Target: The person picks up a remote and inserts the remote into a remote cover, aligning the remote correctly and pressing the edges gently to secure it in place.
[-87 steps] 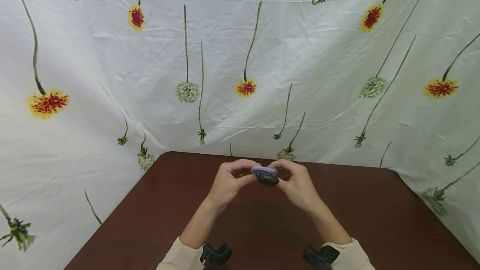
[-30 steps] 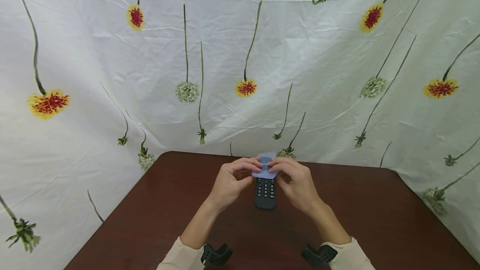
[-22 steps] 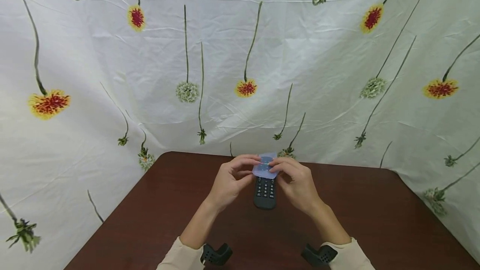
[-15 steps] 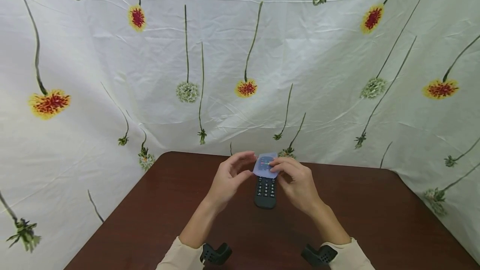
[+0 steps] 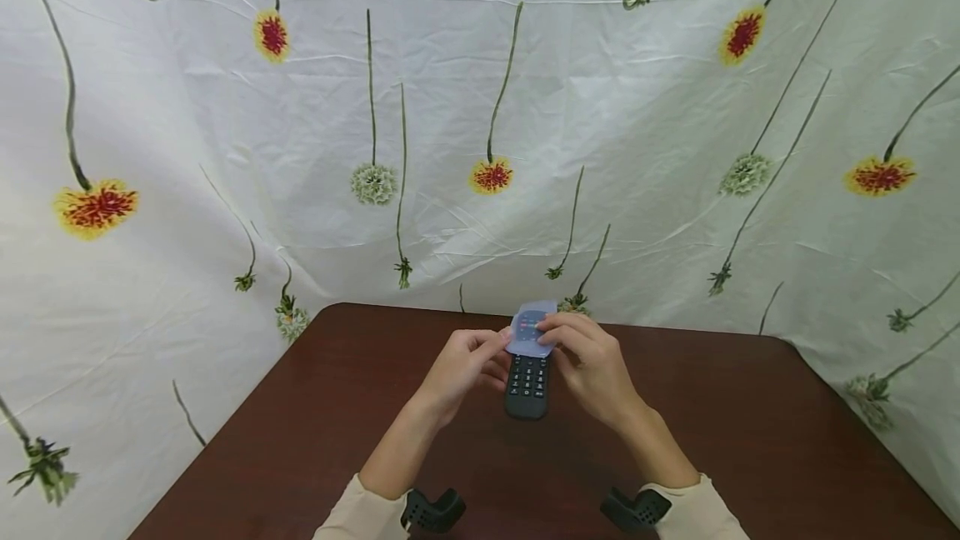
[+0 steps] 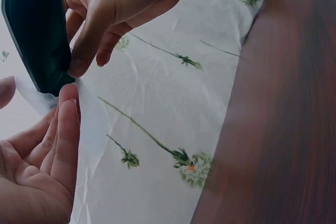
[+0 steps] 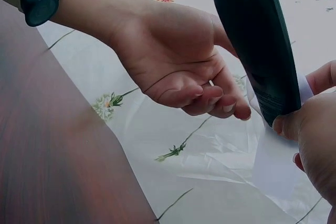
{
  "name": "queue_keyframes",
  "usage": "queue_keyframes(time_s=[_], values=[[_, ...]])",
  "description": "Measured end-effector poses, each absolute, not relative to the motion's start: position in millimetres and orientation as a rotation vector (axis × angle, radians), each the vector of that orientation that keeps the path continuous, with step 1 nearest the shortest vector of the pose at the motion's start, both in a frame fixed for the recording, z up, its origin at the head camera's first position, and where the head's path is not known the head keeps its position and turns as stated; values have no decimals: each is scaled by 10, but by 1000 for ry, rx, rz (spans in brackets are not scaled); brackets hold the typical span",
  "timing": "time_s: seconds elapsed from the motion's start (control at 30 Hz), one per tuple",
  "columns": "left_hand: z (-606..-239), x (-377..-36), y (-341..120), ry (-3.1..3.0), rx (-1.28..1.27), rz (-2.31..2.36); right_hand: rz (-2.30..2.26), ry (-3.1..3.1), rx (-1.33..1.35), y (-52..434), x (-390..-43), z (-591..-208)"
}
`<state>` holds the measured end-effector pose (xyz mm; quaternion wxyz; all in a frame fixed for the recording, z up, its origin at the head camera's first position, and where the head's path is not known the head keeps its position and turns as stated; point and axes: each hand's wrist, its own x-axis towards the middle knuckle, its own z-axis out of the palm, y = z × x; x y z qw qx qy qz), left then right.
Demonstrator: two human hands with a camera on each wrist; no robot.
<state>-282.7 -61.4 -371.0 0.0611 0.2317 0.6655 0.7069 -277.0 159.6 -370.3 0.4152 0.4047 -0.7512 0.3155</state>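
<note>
A black remote control with white-marked buttons is held up above the table. Its far half lies under a translucent lilac-white film sleeve, while its keypad end sticks out toward me. At the sleeve's left edge, my left hand pinches the film, thumb on top, other fingers curled lower down. My right hand grips the remote through the film from the right, fingertips on the button face. The right wrist view shows the right thumb against the remote's dark back. Loose film extends past the remote's end there.
A dark reddish-brown table lies beneath the hands. Behind and at both sides hangs a white cloth printed with flowers. A black wrist device sits at the left cuff, another device at the right.
From nearly end-on, the remote has tilted to show its keypad. Half a second ago the left fingers spread off the sleeve; now the left thumb is on its edge. The right hand keeps its hold.
</note>
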Motion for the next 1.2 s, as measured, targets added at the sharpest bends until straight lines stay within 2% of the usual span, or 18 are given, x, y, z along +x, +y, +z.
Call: queue_keyframes(time_s=[0.47,0.8,1.2], values=[[-3720,-2828,-605,1903,752,2179,722,-1884,1056,1587,-2776,-3728],[-3750,-2829,-544,1766,585,2252,716,-1880,1059,1579,-2782,-3723],[-3782,-2842,-529,1810,675,2294,659,-1873,1036,1582,-2790,-3707]])
